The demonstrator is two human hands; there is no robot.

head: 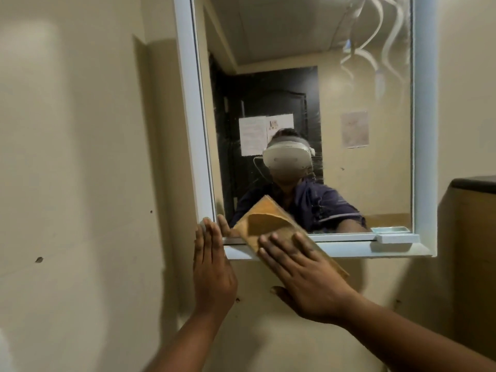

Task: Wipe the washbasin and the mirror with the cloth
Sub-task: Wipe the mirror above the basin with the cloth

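Observation:
A mirror (349, 130) in a white frame hangs on a cream wall, with smear streaks at its upper right. An orange-brown cloth (264, 222) lies flat against the glass at the lower left and hangs over the frame's shelf. My right hand (303, 277) presses on the cloth with straight, spread fingers. My left hand (213, 267) rests flat with straight fingers on the frame's bottom left corner, touching no cloth. The washbasin is out of view.
A pale soap dish (394, 237) sits on the right end of the shelf (349, 249) under the mirror. A tan cabinet with a dark top (475, 183) stands at the right edge. Bare wall (80, 157) fills the left.

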